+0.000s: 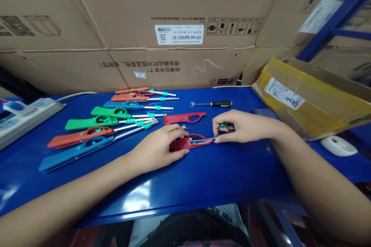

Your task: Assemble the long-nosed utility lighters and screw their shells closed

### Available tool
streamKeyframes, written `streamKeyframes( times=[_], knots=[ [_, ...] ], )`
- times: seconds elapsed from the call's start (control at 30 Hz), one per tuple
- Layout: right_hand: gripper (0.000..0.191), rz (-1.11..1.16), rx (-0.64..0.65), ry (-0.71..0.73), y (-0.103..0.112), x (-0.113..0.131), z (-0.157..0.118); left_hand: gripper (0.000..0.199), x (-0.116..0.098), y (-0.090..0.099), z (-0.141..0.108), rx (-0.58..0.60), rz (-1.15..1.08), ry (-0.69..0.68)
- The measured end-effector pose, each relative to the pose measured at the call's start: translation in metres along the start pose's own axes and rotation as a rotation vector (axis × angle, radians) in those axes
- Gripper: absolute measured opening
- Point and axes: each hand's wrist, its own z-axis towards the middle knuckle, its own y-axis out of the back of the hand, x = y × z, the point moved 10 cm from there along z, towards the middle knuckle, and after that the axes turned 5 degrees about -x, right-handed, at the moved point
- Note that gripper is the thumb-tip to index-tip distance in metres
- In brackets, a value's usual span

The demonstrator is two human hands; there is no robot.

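My left hand (164, 147) holds a red lighter half-shell (199, 142) down on the blue table, its fingers closed round the wide end. Thin wires and a dark part lie inside that shell. At the shell's narrow end, my right hand (242, 126) is pinched on a small dark tool with a green bit, largely hidden by the fingers. Just behind lies a second red half-shell (184, 118). A yellow-black screwdriver (220, 104) rests farther back, with small screws at its tip.
Several long lighters (87, 122) in green, orange and blue lie at left, near a white power strip (31, 117). A yellow-taped box (304, 96) and white mouse (338, 146) are at right. Cardboard (130, 11) stands behind the blue table (203, 185).
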Motion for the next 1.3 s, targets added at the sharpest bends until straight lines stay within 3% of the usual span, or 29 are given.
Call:
streamKeyframes(
  times=[0.2,0.53,0.8,1.03,1.3],
  knots=[
    [0.031,0.042,-0.144,0.008,0.014,0.002,0.001,0.041,0.004,0.002,-0.007,-0.063,-0.012,-0.011],
    [0.020,-0.042,-0.010,0.033,-0.020,0.001,0.012,0.029,0.003,0.005,-0.009,-0.111,-0.099,-0.011],
    [0.017,-0.087,-0.041,0.004,-0.017,-0.001,0.013,0.028,0.002,0.005,-0.008,-0.116,-0.113,-0.032],
    [0.031,-0.089,-0.020,-0.018,-0.023,-0.002,0.012,0.030,0.002,0.006,-0.009,-0.114,-0.111,-0.009],
    [0.017,-0.111,0.030,-0.049,-0.023,-0.006,0.011,0.027,0.006,0.006,-0.011,-0.113,-0.126,-0.004]
  ],
)
